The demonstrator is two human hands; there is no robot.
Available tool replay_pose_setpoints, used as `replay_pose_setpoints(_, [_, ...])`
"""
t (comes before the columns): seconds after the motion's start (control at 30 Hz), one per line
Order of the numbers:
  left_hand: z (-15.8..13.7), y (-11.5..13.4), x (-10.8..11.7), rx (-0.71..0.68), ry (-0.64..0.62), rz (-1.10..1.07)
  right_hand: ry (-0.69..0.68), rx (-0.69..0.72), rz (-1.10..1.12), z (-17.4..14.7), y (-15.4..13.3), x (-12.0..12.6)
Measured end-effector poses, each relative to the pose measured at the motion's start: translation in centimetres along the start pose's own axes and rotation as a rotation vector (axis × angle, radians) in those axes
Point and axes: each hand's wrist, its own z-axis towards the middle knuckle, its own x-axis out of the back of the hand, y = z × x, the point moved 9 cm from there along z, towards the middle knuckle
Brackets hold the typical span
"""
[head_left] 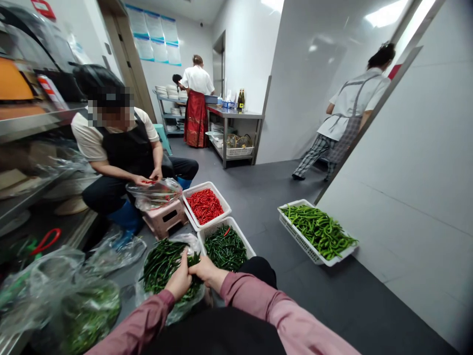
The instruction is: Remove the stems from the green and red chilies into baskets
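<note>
Fingertips of the left hand (179,282) and the right hand (207,270) meet just above a heap of dark green peppers (162,264), both hands bent inward with green showing between them; whether either one is clamped on a pepper is too small to tell. Pink sleeves (254,296) cover the person's arms. The heap fills a clear plastic bag (181,312) directly under the hands, spreading toward nine o'clock.

At two o'clock, near the right hand, a white basket (243,238) holds more dark green peppers, with one red pepper (226,230) lying on top. Between twelve and one o'clock, just beyond, another white basket is filled with red peppers (204,205). A pink stool (155,218) stands at eleven o'clock, bearing a clear bag with something red and green inside. Behind it sits a co-worker in a black apron (125,147) and blue boots (126,217), both hands over that bag.

Well apart, between two and three o'clock, a long white basket carries light green peppers (318,229). Toward eight o'clock lies a bag of greens (90,318). Farther out, a person in a red skirt (196,118) stands at twelve o'clock, beside a metal table (236,114) at one; another in checked trousers (314,153) is at two.
</note>
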Motion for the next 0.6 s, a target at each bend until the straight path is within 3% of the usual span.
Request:
replay_pose_setpoints(0.07, [0.6,0.3,0.7,-0.027,0.062,-0.037,0.127,-0.013,0.097,0.2,-0.1,1.1])
replay_pose_setpoints(0.13, [1.0,0.5,1.4,-0.029,0.095,-0.053,0.156,0.030,0.159,-0.1,-1.4,1.6])
replay_pose_setpoints(0.23, [0.8,0.3,1.4,0.028,0.006,-0.101,0.211,0.082,0.226,-1.0,-3.3,2.8])
replay_pose_setpoints(0.47, [-1.2,-2.3,-0.4,0.250,-0.181,-0.544,0.270,0.066,0.154,-0.3,-2.7,4.4])
replay_pose_setpoints(0.6, [-0.9,-3.9,-0.3,0.280,-0.098,-0.478,0.236,0.110,-0.060,-0.4,-2.8,3.7])
